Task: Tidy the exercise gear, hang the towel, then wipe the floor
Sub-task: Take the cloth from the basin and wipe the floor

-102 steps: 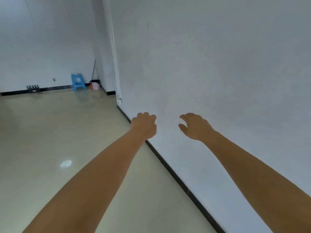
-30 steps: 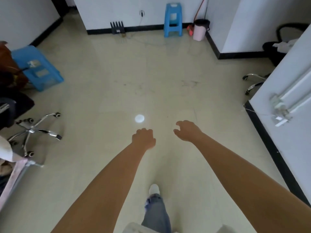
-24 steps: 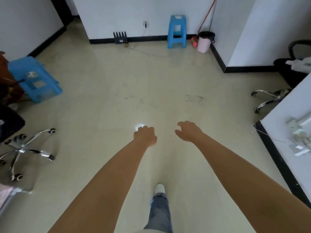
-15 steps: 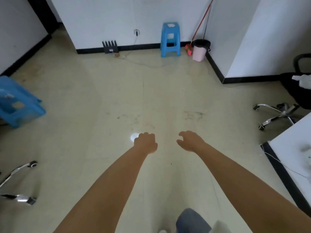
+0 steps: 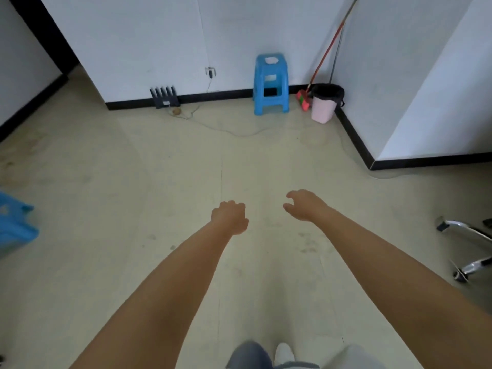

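empty hands over a scuffed floor

both bare arms reach forward above the pale floor [image 5: 165,182]. the left hand [image 5: 230,217] is curled into a loose fist with the knuckles up and nothing in it. the right hand [image 5: 303,206] is half open, fingers bent and a little spread, thumb apart from them, also holding nothing. the two hands are near each other but not touching.

the floor shows dark smudges and scuff marks below and to the right of the hands. a thin seam runs up the middle of it toward the far wall.

against that wall stands a blue stool [image 5: 271,82]. just to its right a pink bin [image 5: 324,103] with a black liner sits in the corner, and a broom [image 5: 323,58] with a red head leans on the wall between stool and bin. left of the stool a black router [image 5: 164,96] rests on the floor by the baseboard, with a white cable trailing across the floor.

another blue stool [image 5: 13,225] is cut off at the left edge. chrome chair legs [image 5: 468,249] show at the right edge. at the bottom, a jeans leg and a white shoe [image 5: 284,354] are visible.
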Demonstrator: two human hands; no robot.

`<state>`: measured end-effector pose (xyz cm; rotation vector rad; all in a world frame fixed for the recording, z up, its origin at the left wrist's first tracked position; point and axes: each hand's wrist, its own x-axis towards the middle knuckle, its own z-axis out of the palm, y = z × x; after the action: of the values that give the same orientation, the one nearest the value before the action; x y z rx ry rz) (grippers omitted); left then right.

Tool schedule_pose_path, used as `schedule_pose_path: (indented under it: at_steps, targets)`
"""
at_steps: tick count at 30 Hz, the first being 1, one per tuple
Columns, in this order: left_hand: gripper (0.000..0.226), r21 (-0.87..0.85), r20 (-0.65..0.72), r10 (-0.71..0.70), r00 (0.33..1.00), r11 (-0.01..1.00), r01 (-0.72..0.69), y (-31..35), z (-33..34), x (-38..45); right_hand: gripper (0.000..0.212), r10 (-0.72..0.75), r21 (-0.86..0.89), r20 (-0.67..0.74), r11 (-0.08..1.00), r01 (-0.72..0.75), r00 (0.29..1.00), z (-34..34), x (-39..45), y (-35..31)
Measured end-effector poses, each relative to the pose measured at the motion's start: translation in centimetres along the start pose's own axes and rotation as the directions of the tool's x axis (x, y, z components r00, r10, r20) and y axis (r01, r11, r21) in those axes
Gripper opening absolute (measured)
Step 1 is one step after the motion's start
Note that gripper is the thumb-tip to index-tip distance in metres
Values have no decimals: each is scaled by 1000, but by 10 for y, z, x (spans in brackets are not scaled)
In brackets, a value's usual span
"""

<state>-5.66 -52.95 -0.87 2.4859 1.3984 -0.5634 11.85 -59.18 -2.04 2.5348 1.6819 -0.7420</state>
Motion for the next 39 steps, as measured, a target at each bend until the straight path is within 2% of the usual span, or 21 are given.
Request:
schedule_pose_path:
  at_steps: [8, 17, 23, 31, 39]
  targets:
    - [47, -24, -39, -47, 998, 999, 46, -51, -110, 224, 50, -72, -38, -1, 997, 72, 997, -95, 238, -33]
    - [47, -1, -43, 1, 999, 1000, -1, -106, -258, 484, 50, 0, -44, -35, 999, -2, 999, -218, 487, -49]
    - [48, 32, 11, 34, 999, 999, -34, -106, -317, 646, 51, 57, -31, 13, 998, -57, 998, -271, 643, -21]
    - [46, 43, 16, 37, 999, 998, -38, -86, -427, 873, 50, 21, 36, -4, 999, -21, 1000, -384, 874, 23]
    - [47, 14, 28, 29, 999, 999, -30, -87, -518, 1059, 47, 18, 61, 38, 998, -20, 999, -482, 1061, 44]
